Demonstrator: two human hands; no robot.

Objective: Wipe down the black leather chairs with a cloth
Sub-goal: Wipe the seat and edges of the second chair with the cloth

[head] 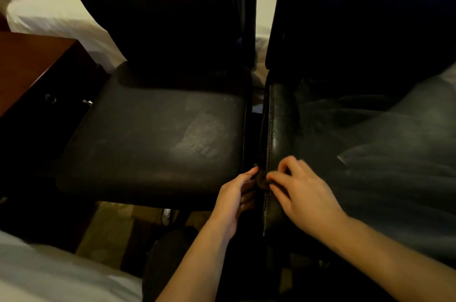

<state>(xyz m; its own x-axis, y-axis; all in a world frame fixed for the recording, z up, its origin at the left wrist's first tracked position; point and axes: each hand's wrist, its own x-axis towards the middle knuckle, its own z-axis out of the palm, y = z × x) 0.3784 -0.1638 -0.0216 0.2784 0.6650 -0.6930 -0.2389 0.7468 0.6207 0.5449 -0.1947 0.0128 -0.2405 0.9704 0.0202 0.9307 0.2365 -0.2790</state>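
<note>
Head view — two chairs (153, 134) (370, 143), one cloth (262, 179).

Two black leather chairs (158, 134) side by side, dark cloth (262, 178) bunched between.

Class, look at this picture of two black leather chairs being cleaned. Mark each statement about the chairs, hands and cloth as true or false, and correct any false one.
1. Two black chairs, the left chair and the right chair, stand side by side. True.
2. Both hands, left hand and right hand, hold a dark cloth. True.
3. The cloth lies in the middle of the left chair's seat. False: it is at the right chair's inner edge, by the gap.
4. The furniture at far left is white plastic. False: it is reddish-brown wood.
</note>
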